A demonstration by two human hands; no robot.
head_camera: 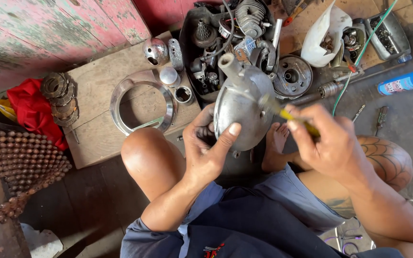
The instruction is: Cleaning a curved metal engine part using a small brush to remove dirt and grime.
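Seated low on the floor, knees bent and spread, bare foot (277, 143) between them.

Left hand (206, 143) cupping the lower left rim of a rounded grey metal housing (242, 107), thumb pressed flat on its face, other fingers curled behind. Housing held up between the knees, tilted, stubby neck pointing up and left toward the parts tray.

Right hand (331, 143) closed around a yellow-handled tool (288, 116), fingers wrapped tight on the grip. Tool's forward end blurred, lying against the right upper face of the housing; exact tip shape not readable.

Just beyond the housing: black tray (190, 43) packed with gears, springs and small engine parts. Right of it, a round metal plate with a centre hole (292, 75), touching or nearly touching the housing's far edge.

On a wooden board (96, 129) to the left: large chrome ring (142, 102), a shiny dome-shaped cap (155, 50), a small metal cup (183, 94), and a stack of toothed clutch discs (60, 98) at the board's left edge beside a red cloth (34, 112).

Far right: blue spray can (405, 82) lying on its side, a green hose (359, 57) running across, and a white plastic bag (323, 33) holding small parts.

Lower left: wooden beaded mat (20, 162).
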